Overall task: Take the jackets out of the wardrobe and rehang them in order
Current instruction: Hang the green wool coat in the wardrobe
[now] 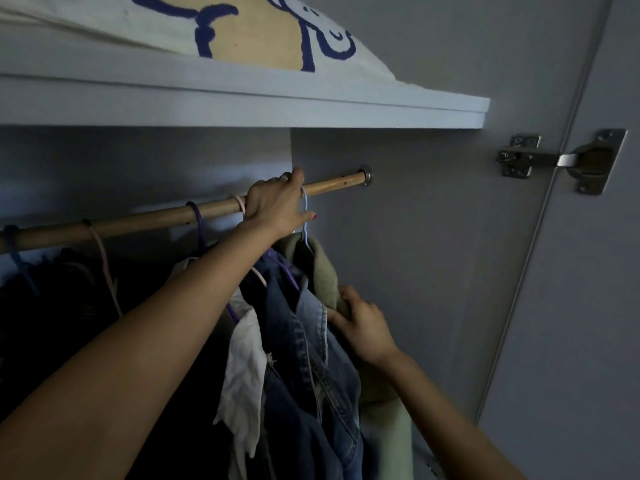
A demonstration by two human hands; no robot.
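- Step in hand (a judgement): lifting or seating the outermost hanger at the right end of the wooden rail, next to the wardrobe's side wall; which of the two cannot be told.
- Raise the light blue hanger hook straight up until it passes over the rail before drawing it outward. A sideways pull would likely drag the neighbouring hooks along.
- Support the garment from below during the lift, so that its weight does not tilt the hanger and slide the olive green jacket off.
- Keep the denim jacket and the white garment clear (they hang just beside the olive one and could snag).
- Left hand: raised to the rail, fingers curled over the rail at the blue hook. Whether they grip the hook itself or only the rail cannot be told.
- Right hand: lower down, fingers bent and pinching a fold of the olive green jacket at its shoulder, touching the denim collar beside it.
- Location of the jackets: all on the rail inside the wardrobe, below the shelf; darker garments hang further left.
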